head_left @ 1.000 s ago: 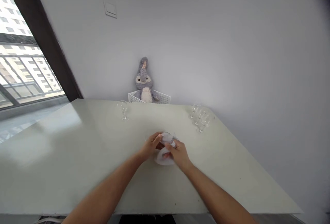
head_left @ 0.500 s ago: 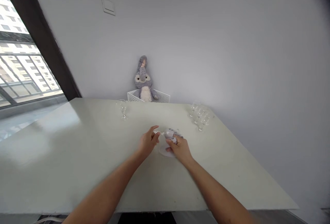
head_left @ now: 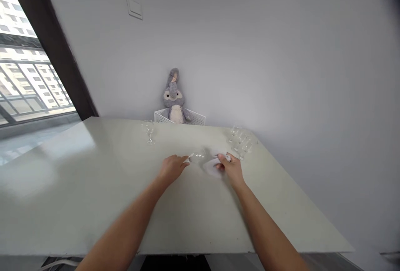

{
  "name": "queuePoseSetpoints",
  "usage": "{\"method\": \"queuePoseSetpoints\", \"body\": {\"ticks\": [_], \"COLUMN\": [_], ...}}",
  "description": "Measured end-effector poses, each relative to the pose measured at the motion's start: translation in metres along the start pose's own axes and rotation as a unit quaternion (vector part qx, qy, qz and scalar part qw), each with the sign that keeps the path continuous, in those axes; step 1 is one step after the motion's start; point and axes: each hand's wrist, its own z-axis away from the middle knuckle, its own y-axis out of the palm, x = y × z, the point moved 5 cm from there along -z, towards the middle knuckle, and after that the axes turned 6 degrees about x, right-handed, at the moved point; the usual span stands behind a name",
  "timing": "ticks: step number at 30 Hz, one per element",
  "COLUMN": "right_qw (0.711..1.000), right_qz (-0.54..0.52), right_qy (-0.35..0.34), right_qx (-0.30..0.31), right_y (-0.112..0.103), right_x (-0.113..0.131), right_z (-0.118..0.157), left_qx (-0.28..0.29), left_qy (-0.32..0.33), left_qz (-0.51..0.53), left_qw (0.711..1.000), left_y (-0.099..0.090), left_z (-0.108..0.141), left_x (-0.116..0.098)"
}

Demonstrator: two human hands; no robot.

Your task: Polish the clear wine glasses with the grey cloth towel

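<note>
My left hand (head_left: 171,170) rests low over the pale table (head_left: 78,187), its fingertips pinching the stem of a clear wine glass (head_left: 197,155) that lies on its side. The glass bowl points right, toward a crumpled whitish-grey cloth (head_left: 213,167). My right hand (head_left: 231,169) grips that cloth, which partly touches the tabletop. A small gap separates the glass bowl from the cloth. The base of the glass is hidden by my left fingers.
One wine glass (head_left: 149,133) stands at the far edge, and several more (head_left: 242,141) stand grouped at the far right. A grey plush elephant (head_left: 173,98) sits in a white mesh basket (head_left: 162,117) behind the table. A window (head_left: 31,67) lies to the left.
My hands have moved apart, left hand leftward and right hand rightward. The wine glass now shows clear of the cloth, which has flattened and shifted right.
</note>
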Motion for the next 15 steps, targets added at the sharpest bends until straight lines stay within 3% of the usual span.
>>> {"method": "queuePoseSetpoints", "body": {"ticks": [2,3,6,9,11,15], "right_qw": [0.988,0.972,0.905,0.868,0.882,0.965], "right_qz": [0.121,0.184,0.328,0.37,0.353,0.177], "right_qy": [-0.083,-0.135,-0.264,-0.302,-0.273,-0.098], "right_qx": [-0.058,-0.051,0.057,0.137,0.151,0.165], "right_y": [-0.004,0.001,0.035,0.06,0.062,0.038], "right_x": [0.012,0.019,0.036,0.04,0.037,0.017], "right_z": [0.005,0.009,0.028,0.041,0.038,0.013], "left_qx": [0.003,0.005,0.001,-0.001,0.0,-0.004], "left_qy": [-0.042,-0.054,-0.04,0.059,0.141,0.219], "left_qz": [-0.022,-0.034,-0.054,-0.063,-0.08,-0.091], "left_qw": [0.999,0.998,0.998,0.996,0.987,0.971], "left_y": [-0.002,-0.003,-0.001,0.004,0.008,0.013], "left_z": [-0.001,-0.001,-0.002,0.001,0.006,0.015], "left_x": [0.009,0.011,0.008,-0.011,-0.027,-0.048]}}
